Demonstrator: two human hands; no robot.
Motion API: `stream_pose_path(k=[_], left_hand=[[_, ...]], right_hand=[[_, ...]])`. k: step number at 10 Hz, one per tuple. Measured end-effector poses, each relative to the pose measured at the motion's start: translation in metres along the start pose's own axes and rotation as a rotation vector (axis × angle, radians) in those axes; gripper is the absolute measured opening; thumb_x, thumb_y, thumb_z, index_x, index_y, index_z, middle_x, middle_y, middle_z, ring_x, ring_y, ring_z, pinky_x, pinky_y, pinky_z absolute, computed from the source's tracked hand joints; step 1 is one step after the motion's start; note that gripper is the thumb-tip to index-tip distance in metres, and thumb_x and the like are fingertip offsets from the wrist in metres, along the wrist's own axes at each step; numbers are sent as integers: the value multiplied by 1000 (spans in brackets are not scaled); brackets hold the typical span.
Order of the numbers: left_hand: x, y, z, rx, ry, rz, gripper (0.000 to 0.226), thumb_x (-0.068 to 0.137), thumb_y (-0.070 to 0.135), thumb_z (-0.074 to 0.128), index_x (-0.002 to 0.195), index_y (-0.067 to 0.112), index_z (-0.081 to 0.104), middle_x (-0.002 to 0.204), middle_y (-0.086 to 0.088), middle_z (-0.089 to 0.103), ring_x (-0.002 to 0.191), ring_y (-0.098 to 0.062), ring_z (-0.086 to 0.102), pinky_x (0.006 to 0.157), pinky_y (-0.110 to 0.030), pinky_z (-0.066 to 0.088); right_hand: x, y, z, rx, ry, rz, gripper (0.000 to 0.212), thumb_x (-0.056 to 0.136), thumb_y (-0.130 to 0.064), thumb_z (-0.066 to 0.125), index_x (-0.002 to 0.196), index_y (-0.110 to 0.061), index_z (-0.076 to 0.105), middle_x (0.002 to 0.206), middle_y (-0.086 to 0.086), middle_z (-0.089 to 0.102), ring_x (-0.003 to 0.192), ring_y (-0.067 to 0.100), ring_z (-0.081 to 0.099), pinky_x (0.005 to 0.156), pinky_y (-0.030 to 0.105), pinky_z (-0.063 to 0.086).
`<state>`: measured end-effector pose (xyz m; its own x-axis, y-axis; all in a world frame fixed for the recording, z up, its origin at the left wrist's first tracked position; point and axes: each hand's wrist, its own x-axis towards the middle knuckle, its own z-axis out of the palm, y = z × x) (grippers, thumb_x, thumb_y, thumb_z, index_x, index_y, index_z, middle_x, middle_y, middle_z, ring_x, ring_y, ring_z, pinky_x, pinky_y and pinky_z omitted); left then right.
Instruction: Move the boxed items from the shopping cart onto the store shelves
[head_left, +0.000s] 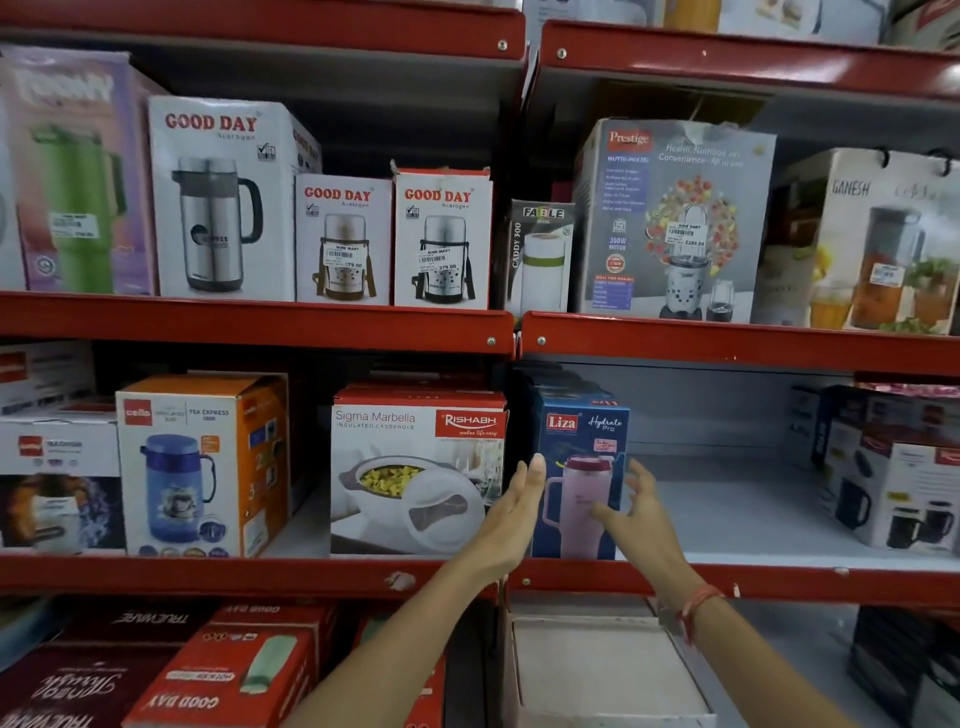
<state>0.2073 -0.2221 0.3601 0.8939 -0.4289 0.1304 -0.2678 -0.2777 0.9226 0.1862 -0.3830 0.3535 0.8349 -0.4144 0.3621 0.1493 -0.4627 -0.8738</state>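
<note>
**Figure: Hands flanking a boxed flask on the middle shelf**

Head view. The tall blue cardboard Liza flask box (582, 478) stands upright at the left end of the red-edged metal shelf (727, 577), close beside the white Rishabh casserole box (415, 467). The left hand (511, 519) and right hand (636, 519) are both spread wide, one either side of the box, gripping nothing; contact cannot be confirmed. Likely risks: the tall, narrow box sits near the shelf's front lip, so a careless nudge could tip it forward; a sideways push could jam it against the casserole box. The cart is out of view.
</note>
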Motion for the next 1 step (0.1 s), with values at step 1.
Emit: stream_pose_path(k=[1], left_hand=[[-9,10,-19,64,177,196,84,75,81,15,147,37,7,159,9,11,147,-15,9,120,-42,10]], right_hand=[[-9,-29,1,-106,114,-249,66,88,-24,61,145,-20,28,149,6,40,134,23,40,103,32,38]])
